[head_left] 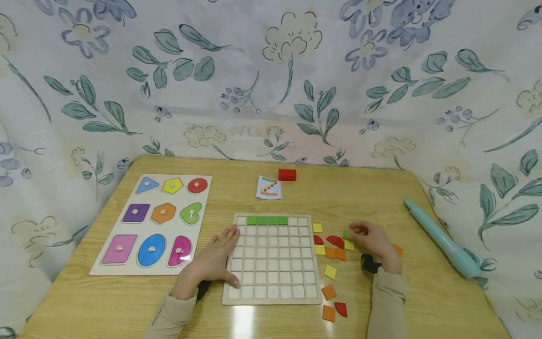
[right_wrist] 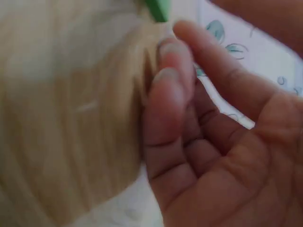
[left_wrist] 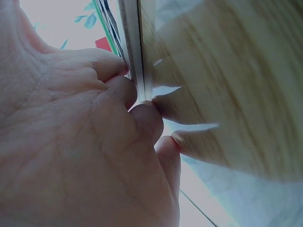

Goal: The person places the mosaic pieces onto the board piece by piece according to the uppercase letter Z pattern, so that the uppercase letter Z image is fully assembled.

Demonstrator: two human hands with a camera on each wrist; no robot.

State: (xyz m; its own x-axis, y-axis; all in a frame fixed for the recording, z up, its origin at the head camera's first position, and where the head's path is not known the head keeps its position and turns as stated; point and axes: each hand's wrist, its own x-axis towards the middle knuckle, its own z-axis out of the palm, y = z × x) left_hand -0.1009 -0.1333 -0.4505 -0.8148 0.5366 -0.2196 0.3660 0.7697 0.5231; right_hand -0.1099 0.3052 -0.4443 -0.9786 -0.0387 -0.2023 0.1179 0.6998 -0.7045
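A wooden grid board (head_left: 273, 301) lies on the table, with several green squares (head_left: 273, 220) in a row in its top cells. My left hand (head_left: 213, 256) rests at the board's left edge, fingers stretched along it and thumb over the lower left corner. In the left wrist view its fingertips touch the board's side (left_wrist: 135, 52). My right hand (head_left: 372, 238) is over the loose pieces at the right, fingers loosely bent. Close to its fingertips is a loose green piece (right_wrist: 158, 9), with a small gap showing in the right wrist view.
Loose yellow squares (head_left: 330, 271), orange squares (head_left: 329, 292) and red quarter-circles (head_left: 340, 309) lie right of the board. Behind it are a pattern card (head_left: 269, 188) and a red block (head_left: 287, 175). A shape puzzle (head_left: 144, 223) lies left, a turquoise wand-like object (head_left: 440, 238) right.
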